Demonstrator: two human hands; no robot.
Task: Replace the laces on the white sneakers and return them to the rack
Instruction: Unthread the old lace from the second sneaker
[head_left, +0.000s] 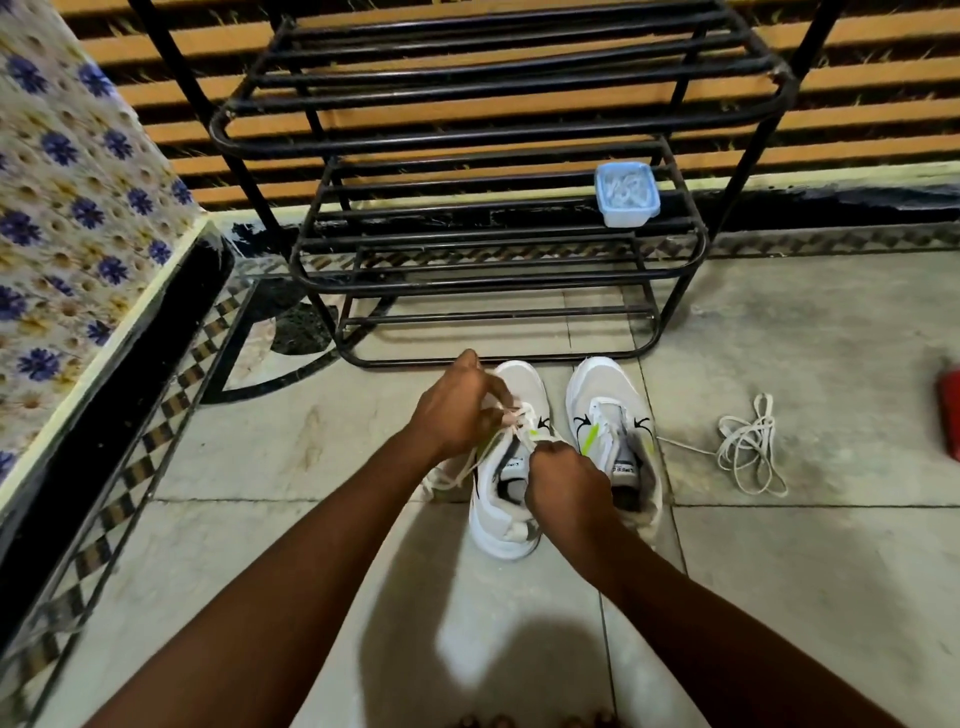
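Just before the rack (467, 283), one white sneaker (496, 525) was largely covered — its lace (519, 418) pinched by the left hand (457, 410) and gripped by the right hand (566, 478); the eyelets were hidden.

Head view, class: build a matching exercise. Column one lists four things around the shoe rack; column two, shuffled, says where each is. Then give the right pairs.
Column one
1. plastic tub
2. loose lace
3. left-side sneaker
4. right-side sneaker

Column two
A. standing untouched on the floor
B. on a rack shelf
C. its threaded lace pinched by left hand and right hand
D. heaped on the floor, right of both sneakers

Pairs: 1-B, 2-D, 3-C, 4-A.
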